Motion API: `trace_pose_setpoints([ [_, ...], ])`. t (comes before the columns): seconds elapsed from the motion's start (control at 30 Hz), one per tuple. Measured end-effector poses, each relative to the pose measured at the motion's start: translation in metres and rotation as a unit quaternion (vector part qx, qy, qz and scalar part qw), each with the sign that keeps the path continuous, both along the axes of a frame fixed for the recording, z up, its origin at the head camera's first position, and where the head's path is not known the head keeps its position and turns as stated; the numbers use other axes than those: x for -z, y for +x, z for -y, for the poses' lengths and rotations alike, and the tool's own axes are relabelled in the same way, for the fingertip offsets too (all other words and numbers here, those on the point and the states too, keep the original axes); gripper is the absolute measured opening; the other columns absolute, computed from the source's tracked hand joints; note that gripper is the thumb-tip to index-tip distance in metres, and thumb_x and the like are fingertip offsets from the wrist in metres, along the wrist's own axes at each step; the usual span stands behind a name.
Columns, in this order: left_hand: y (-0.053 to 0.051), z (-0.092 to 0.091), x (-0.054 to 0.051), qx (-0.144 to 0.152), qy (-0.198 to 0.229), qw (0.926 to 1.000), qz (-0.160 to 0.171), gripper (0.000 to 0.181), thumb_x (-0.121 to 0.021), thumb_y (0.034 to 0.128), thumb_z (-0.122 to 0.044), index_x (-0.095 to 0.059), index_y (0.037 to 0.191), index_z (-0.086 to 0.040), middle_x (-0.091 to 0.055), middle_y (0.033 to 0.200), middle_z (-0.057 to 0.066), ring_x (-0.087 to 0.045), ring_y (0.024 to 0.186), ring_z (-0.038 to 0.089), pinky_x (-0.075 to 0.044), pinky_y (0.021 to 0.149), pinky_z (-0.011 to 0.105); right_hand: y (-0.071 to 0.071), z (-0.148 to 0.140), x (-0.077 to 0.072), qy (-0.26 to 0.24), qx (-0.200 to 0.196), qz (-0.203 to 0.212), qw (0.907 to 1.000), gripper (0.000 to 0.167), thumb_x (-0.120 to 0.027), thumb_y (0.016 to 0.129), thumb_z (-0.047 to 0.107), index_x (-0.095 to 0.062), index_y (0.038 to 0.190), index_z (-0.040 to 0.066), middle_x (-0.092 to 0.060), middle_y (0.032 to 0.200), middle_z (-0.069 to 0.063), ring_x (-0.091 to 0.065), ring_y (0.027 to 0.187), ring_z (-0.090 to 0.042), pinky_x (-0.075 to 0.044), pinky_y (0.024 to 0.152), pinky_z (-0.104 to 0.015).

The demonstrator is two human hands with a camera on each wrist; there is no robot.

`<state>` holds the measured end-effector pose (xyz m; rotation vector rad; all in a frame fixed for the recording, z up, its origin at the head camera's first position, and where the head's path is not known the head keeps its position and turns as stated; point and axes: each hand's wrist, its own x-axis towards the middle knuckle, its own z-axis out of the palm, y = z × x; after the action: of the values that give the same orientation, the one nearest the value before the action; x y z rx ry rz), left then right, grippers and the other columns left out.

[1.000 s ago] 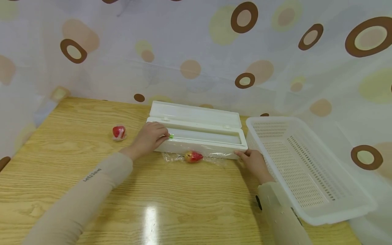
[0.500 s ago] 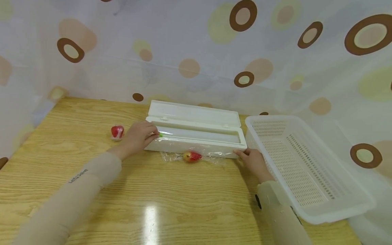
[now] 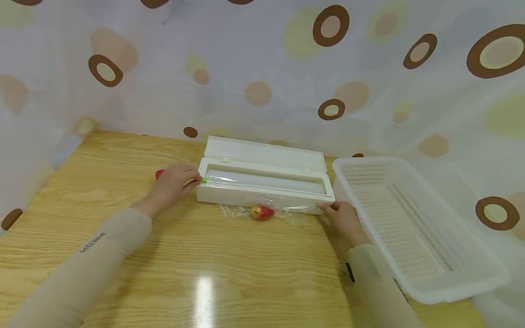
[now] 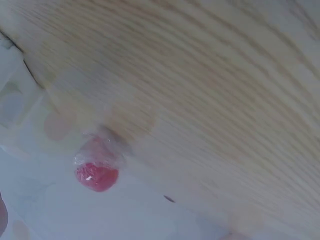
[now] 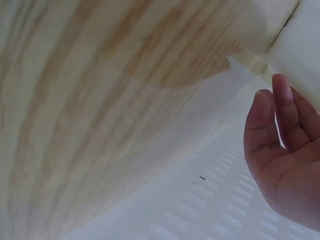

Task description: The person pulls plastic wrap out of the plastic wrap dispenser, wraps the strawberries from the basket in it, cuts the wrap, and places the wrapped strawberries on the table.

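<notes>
A white cling film dispenser [image 3: 246, 196] lies with its lid raised, a film roll [image 3: 266, 181] inside. My left hand [image 3: 172, 184] pinches the small green slide cutter [image 3: 204, 180] at the dispenser's left end. With thumb and fingers my right hand [image 3: 343, 221] holds the right front corner; its fingers [image 5: 260, 112] show beside the white box in the right wrist view. Clear film hangs over the front, and a small red-and-yellow fruit [image 3: 261, 212] with a stem lies under or in it on the table. A wrapped red fruit [image 4: 97, 176] is mostly hidden behind my left hand in the head view.
A white plastic basket [image 3: 341, 167] with slotted walls stands right of the dispenser, close to my right forearm. Behind the wooden table [image 3: 246, 269] hangs a dotted curtain [image 3: 229, 59].
My left hand has slid left with the green cutter along the dispenser's front edge to its left end, now covering most of the wrapped fruit. The right hand stays at the corner.
</notes>
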<state>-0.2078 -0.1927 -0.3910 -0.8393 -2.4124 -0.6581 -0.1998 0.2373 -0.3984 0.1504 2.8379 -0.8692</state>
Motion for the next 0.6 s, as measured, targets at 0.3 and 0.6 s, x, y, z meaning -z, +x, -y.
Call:
trace_pose_setpoints([
  [0.3, 0.011, -0.024, -0.002, -0.038, -0.084, 0.995, -0.036, 0.028, -0.073, 0.0789, -0.019, -0.065, 0.101, -0.003, -0.064, 0.104, 0.013, -0.057, 0.1, 0.03, -0.047, 0.09, 0.043, 0.003, -0.002, -0.003, -0.013, 0.0, 0.017, 0.9998, 0.055, -0.051, 0.091, 0.052, -0.061, 0.099, -0.001, -0.06, 0.072, -0.006, -0.049, 0.064, -0.015, -0.04, 0.062, -0.027],
  [0.6, 0.021, -0.052, 0.01, 0.018, -0.167, 0.9731, -0.158, 0.023, -0.077, 0.0746, -0.014, -0.066, 0.094, -0.009, -0.065, 0.098, 0.004, -0.06, 0.094, 0.021, -0.049, 0.084, 0.033, 0.008, 0.003, -0.004, -0.019, -0.062, 0.065, 0.9958, 0.073, -0.063, 0.086, 0.047, -0.038, 0.132, -0.004, -0.065, 0.101, -0.019, -0.062, 0.081, -0.021, -0.047, 0.077, -0.036],
])
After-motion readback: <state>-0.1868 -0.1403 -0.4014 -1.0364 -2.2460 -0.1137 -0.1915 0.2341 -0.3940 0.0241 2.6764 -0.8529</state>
